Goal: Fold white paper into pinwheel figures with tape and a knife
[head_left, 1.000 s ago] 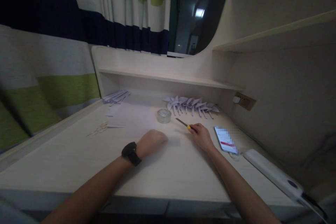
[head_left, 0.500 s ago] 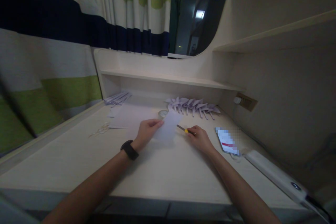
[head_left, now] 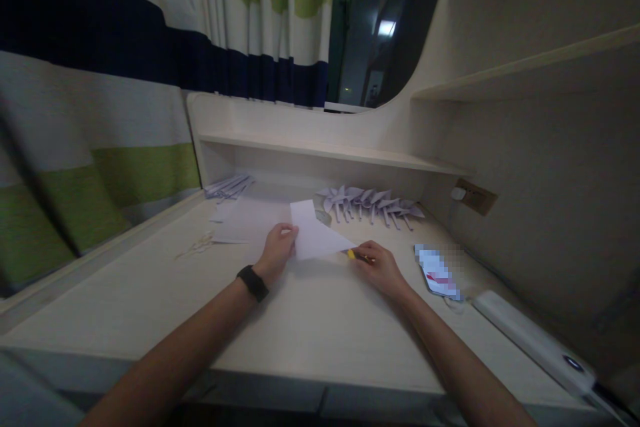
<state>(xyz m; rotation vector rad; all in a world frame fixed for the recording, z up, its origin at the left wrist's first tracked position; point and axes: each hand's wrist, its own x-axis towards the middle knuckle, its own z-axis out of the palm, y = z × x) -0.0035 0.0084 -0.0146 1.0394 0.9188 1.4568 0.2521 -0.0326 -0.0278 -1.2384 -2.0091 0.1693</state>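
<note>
In the head view my left hand [head_left: 277,252] pinches the left edge of a white sheet of paper [head_left: 317,238], holding it above the desk. The paper looks folded, with one corner pointing to the right. My right hand [head_left: 379,268] is closed around a yellow and black utility knife [head_left: 353,255]. The paper's right corner reaches my right fingertips and covers most of the blade. Whether those fingers also grip the paper I cannot tell. Behind the paper a round, pale roll [head_left: 323,217] is partly hidden.
Several paper pinwheels [head_left: 371,200] lie in a row at the back. Rolled paper sticks [head_left: 230,187] and larger white sheets [head_left: 253,210] are at back left, near thin, tangled pale items [head_left: 197,245]. To the right are a phone [head_left: 435,273] and a long white device [head_left: 533,340].
The paper has turned from a slanted strip to a wider shape, with its corner now reaching my right hand. The knife blade, visible before, is now mostly behind the paper.
</note>
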